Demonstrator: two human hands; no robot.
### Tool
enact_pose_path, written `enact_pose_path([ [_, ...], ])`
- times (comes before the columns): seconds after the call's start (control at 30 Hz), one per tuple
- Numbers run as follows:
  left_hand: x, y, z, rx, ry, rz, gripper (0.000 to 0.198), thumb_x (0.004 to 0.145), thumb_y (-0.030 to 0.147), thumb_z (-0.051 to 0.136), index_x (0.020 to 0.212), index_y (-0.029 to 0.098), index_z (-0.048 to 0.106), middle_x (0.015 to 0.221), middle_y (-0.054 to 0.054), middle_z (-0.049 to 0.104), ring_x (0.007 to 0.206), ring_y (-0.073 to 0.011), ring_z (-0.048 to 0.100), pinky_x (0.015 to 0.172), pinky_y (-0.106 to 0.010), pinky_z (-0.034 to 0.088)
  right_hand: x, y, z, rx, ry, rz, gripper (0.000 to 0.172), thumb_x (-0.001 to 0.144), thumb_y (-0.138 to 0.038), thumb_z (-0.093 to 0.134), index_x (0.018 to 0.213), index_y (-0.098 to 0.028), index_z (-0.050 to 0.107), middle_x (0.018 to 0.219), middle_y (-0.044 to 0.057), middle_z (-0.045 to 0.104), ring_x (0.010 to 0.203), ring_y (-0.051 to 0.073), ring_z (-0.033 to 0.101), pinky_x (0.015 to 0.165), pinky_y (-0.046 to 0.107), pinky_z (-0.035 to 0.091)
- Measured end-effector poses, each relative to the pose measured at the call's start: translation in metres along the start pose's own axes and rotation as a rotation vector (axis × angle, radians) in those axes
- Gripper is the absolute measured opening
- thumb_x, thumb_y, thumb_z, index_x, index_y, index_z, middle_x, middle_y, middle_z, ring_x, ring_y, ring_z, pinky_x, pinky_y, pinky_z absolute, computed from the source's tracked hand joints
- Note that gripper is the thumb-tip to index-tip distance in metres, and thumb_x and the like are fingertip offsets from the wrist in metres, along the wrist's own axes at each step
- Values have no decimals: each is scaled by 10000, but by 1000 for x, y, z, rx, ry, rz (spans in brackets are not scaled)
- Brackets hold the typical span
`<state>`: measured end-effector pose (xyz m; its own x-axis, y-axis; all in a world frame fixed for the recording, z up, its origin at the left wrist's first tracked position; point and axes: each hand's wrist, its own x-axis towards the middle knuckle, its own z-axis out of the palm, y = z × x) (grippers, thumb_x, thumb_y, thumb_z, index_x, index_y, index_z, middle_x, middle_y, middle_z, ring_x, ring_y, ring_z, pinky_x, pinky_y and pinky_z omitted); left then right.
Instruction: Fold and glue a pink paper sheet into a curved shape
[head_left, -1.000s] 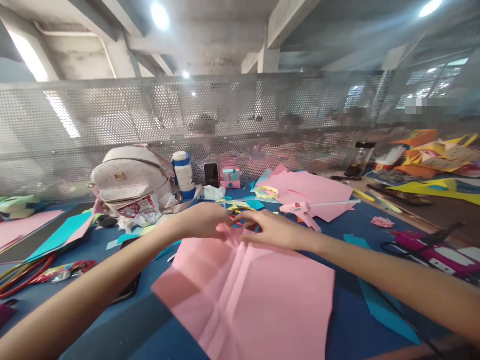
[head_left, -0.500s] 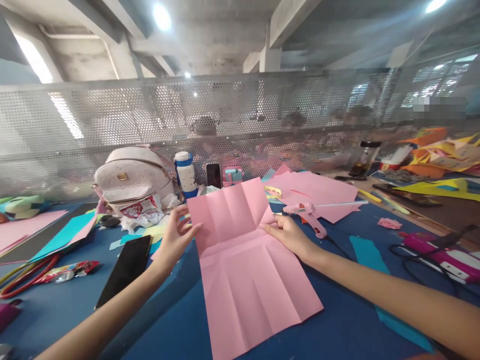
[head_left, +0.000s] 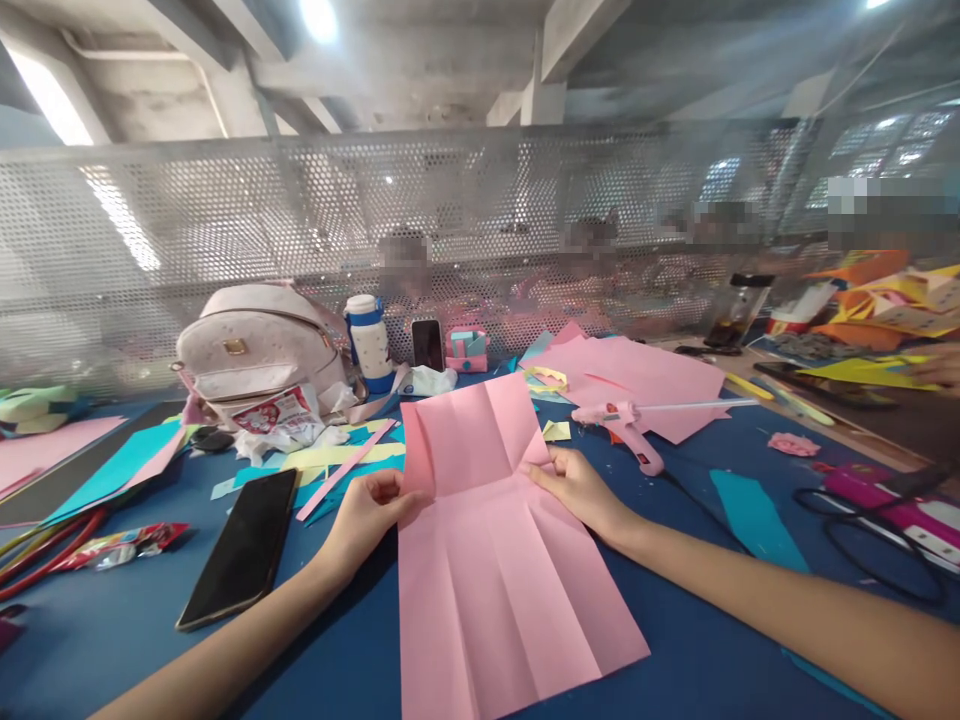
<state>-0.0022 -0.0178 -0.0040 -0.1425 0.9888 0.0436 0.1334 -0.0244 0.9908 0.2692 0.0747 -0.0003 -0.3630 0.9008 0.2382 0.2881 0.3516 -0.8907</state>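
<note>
A creased pink sheet of paper [head_left: 495, 570] lies on the blue table [head_left: 120, 640] in front of me, its far half bent upward along a cross fold. My left hand [head_left: 369, 515] pinches the sheet's left edge at that fold. At the right edge, level with the same fold, my right hand [head_left: 574, 487] grips the paper with closed fingers. Several lengthwise creases run down the sheet.
A black phone [head_left: 240, 548] lies left of the sheet. A pink glue gun [head_left: 626, 425], loose pink sheets [head_left: 637, 375] and paper scraps sit behind. A pale backpack [head_left: 251, 345], a bottle [head_left: 369, 340] and black scissors [head_left: 874, 515] are farther off. A perforated metal screen stands behind, people beyond it.
The sheet lay flat with both hands at its far edge; its far half was then lifted upright. My hands have since slid to the two ends of the cross fold.
</note>
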Motion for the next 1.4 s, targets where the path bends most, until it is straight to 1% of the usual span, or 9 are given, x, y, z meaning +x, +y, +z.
enact_pose_path([
  [0.2,-2,3,2,15,-19,-5,291,654,408,797,704,152,669,696,-24,715,635,-174,663,586,-241,480,-2,-5,0,27,-28,-1,454,743,-589,634,588,-205,450,531,-51,380,509,96,329,474,251,249],
  [0.4,-4,11,3,30,-56,1,289,665,386,787,632,158,614,643,-8,688,587,-151,636,543,-215,449,-5,-12,0,36,-39,-12,439,739,-559,647,570,-222,422,503,-54,365,495,107,351,485,264,289],
  [0.5,-4,13,3,32,-74,10,285,658,366,787,606,161,595,625,-3,680,573,-143,627,537,-209,446,-6,-15,1,41,-42,-19,453,742,-551,645,552,-229,389,507,-42,403,512,120,403,508,269,332],
  [0.6,-4,14,5,38,-81,23,264,647,344,787,595,163,602,597,6,662,552,-136,618,528,-207,450,-7,-17,2,41,-52,-27,435,751,-558,635,563,-218,439,538,-22,479,535,133,452,526,272,359],
  [0.73,-5,14,8,49,-75,53,198,630,307,788,648,165,650,671,-12,695,633,-159,662,590,-223,497,-8,-19,2,43,-76,-47,380,771,-547,627,648,-191,580,583,3,556,591,166,527,552,281,398],
  [0.9,-5,11,10,76,-86,78,197,644,324,781,733,166,705,766,-55,739,740,-216,709,671,-273,548,-9,-20,3,53,-70,-61,375,781,-498,627,564,-221,497,523,-5,517,625,199,576,583,303,441],
  [1.07,-7,9,9,119,-106,105,209,704,346,751,813,168,736,857,-70,757,823,-236,715,746,-297,564,-10,-22,3,49,-72,-62,368,789,-441,620,537,-232,451,516,-4,519,648,208,594,612,310,461],
  [1.3,-12,16,10,217,-164,157,217,794,317,693,957,185,748,979,-71,751,914,-245,703,815,-312,559,-12,-22,4,43,-96,-63,320,805,-434,616,593,-205,543,612,19,616,620,185,586,593,296,460],
  [1.4,-14,18,10,265,-142,182,199,813,304,672,960,202,759,1014,-63,748,953,-252,692,834,-313,551,-13,-22,4,40,-93,-68,314,811,-427,616,602,-201,554,615,19,623,630,188,589,594,293,460],
])
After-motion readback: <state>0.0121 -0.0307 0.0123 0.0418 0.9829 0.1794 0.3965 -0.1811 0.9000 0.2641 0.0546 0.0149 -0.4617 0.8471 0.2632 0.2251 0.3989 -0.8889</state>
